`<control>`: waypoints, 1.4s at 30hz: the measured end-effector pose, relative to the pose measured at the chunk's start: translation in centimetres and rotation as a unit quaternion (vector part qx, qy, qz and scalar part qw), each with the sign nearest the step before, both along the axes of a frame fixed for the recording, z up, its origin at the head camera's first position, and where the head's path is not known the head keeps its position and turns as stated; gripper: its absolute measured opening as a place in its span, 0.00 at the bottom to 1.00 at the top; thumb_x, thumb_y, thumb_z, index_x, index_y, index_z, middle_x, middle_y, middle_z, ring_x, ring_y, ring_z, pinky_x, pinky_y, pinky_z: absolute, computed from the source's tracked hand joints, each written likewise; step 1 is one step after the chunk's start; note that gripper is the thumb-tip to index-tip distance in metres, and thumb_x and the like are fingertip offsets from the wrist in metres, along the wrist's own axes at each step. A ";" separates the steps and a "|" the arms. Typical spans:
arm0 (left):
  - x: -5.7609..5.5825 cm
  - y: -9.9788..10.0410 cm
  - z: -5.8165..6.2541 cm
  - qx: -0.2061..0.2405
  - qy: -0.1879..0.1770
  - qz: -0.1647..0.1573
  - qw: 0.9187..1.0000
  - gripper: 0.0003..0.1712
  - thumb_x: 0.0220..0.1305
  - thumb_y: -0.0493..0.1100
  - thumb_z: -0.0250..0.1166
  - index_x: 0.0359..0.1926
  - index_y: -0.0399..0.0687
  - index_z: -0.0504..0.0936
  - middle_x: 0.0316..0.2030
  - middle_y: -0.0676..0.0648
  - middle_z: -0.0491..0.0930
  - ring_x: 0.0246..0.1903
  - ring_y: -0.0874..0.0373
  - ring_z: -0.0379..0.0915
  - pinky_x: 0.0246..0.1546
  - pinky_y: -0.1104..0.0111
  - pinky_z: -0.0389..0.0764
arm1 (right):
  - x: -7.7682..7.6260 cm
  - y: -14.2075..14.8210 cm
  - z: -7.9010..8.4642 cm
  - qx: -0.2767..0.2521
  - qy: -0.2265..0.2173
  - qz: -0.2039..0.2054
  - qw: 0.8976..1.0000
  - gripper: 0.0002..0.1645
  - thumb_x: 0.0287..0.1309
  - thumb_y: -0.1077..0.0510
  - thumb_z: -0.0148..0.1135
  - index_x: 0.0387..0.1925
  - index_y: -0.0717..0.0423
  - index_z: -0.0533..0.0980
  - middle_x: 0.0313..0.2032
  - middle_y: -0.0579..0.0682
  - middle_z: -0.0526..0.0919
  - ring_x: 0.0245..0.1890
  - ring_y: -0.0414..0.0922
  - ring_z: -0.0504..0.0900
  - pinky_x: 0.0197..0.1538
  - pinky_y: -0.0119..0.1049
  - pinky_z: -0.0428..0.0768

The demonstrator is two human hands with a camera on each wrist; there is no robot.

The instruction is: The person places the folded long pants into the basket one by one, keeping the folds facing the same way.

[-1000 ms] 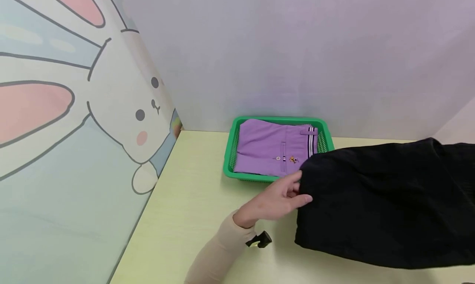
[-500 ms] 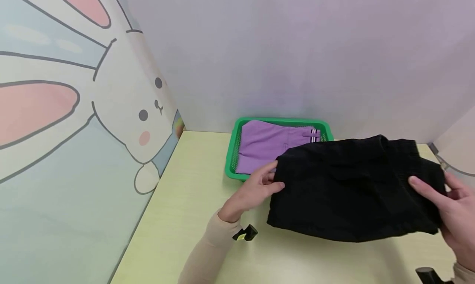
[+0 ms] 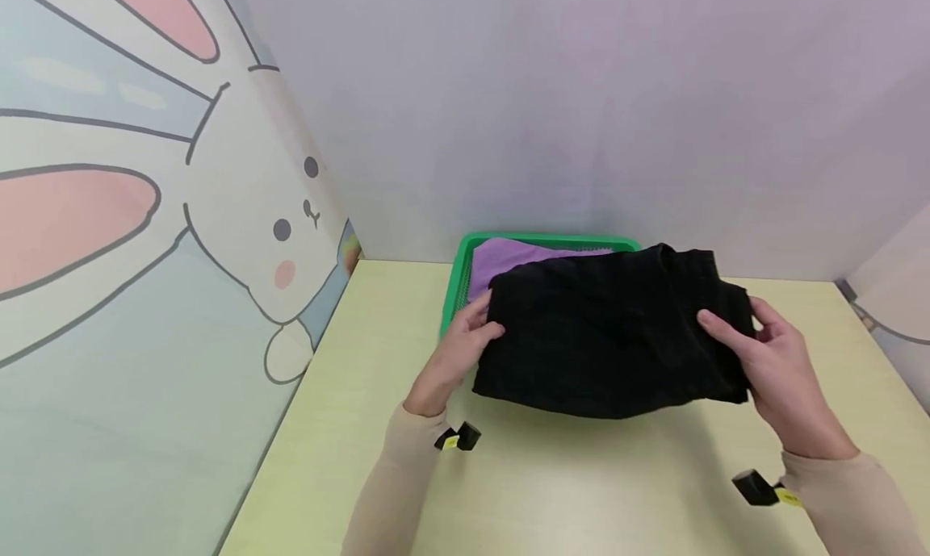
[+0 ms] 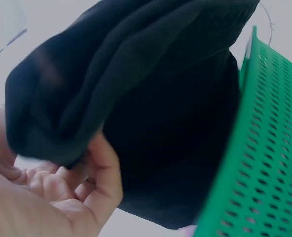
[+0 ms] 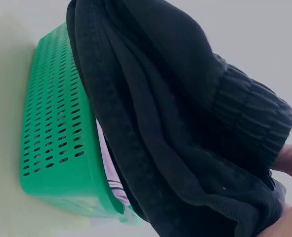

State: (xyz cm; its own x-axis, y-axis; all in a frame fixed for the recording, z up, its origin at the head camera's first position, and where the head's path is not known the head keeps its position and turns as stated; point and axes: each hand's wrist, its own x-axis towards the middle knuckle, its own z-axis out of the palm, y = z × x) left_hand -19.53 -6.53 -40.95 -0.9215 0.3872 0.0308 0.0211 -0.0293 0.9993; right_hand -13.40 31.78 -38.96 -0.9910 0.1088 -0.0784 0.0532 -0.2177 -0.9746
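Note:
A folded black garment (image 3: pixel 603 338) with a ribbed elastic waistband (image 5: pixel 254 111) is held up level between both hands. At its left end my left hand (image 3: pixel 459 342) pinches the edge, thumb on top and fingers beneath. My right hand (image 3: pixel 781 370) grips the waistband end, its thumb lying over the cloth. Behind and below the garment stands a green perforated basket (image 3: pixel 454 290), mostly covered by it in the head view. Inside the basket lies a folded purple garment (image 3: pixel 501 259), of which a striped edge (image 5: pixel 118 190) shows in the right wrist view.
The basket stands on a pale yellow table (image 3: pixel 349 362) near its back edge, close to a lilac wall (image 3: pixel 581 120). A wall with a painted rabbit (image 3: pixel 247 209) runs along the table's left side. Small black wrist devices (image 3: pixel 468 436) sit on both sleeves.
The black garment has moved left and away from me until it overlaps most of the basket. The right hand has come into view from the right, gripping the garment.

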 end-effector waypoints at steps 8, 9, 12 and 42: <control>-2.5 -0.5 -2.0 0.018 -0.011 0.076 0.997 0.41 0.67 0.32 0.51 0.82 0.49 0.64 0.76 0.42 0.72 0.63 0.56 0.76 0.61 0.69 0.76 | -2.7 -2.1 -0.6 0.071 -0.012 -0.010 0.997 0.16 0.68 0.59 0.73 0.51 0.43 0.78 0.28 0.39 0.90 0.25 0.37 0.90 0.30 0.32 0.87; -2.8 -0.5 -2.1 0.017 -0.011 0.085 0.996 0.41 0.67 0.32 0.51 0.82 0.49 0.65 0.75 0.41 0.74 0.61 0.57 0.76 0.59 0.69 0.76 | -3.0 -2.3 -0.7 0.079 -0.011 -0.009 0.997 0.16 0.67 0.58 0.74 0.52 0.43 0.77 0.28 0.38 0.90 0.25 0.37 0.90 0.30 0.32 0.87; -3.8 -0.7 -2.2 0.010 -0.004 0.109 0.994 0.40 0.67 0.32 0.52 0.80 0.49 0.68 0.73 0.41 0.76 0.57 0.58 0.76 0.58 0.70 0.75 | -4.1 -2.7 -0.8 0.102 -0.003 -0.009 0.995 0.17 0.67 0.56 0.75 0.52 0.43 0.77 0.27 0.37 0.89 0.23 0.36 0.88 0.29 0.30 0.86; -8.8 -3.3 -2.7 -0.250 0.021 0.158 0.955 0.29 0.77 0.43 0.52 0.75 0.40 0.71 0.69 0.34 0.76 0.64 0.39 0.75 0.70 0.45 0.74 | -10.3 -3.9 -3.4 0.457 -0.054 0.035 0.887 0.48 0.75 0.40 0.61 0.76 0.73 0.60 0.70 0.82 0.68 0.70 0.74 0.71 0.65 0.68 0.76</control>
